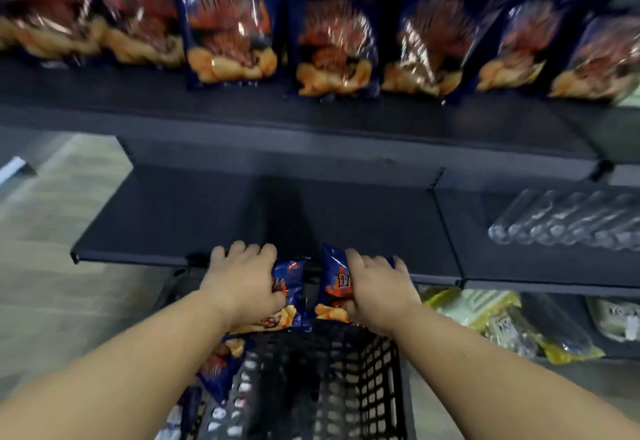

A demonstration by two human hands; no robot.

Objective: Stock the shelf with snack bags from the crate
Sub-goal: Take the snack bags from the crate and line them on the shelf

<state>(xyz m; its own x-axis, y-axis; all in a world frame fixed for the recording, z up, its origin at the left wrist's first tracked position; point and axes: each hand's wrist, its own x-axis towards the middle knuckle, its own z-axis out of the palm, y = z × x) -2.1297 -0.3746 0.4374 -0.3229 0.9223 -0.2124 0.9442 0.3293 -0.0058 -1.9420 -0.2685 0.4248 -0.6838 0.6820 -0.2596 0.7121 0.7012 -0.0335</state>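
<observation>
My left hand [242,283] grips a dark blue snack bag [292,297] with orange print, held over the far end of the black mesh crate [346,387]. My right hand [377,287] grips a second blue snack bag [334,283] beside it. Both bags hover at the front edge of the dark middle shelf [207,218]. Another blue bag [221,367] lies against the crate's left side. A row of several matching bags [232,31] stands on the upper shelf [277,121]. The whole view is motion-blurred.
Clear plastic bottles [568,221] lie on the middle shelf at the right. Yellow and dark packets [512,322] fill the lower shelf at the right. Light wood-look floor [52,266] shows to the left of the shelving.
</observation>
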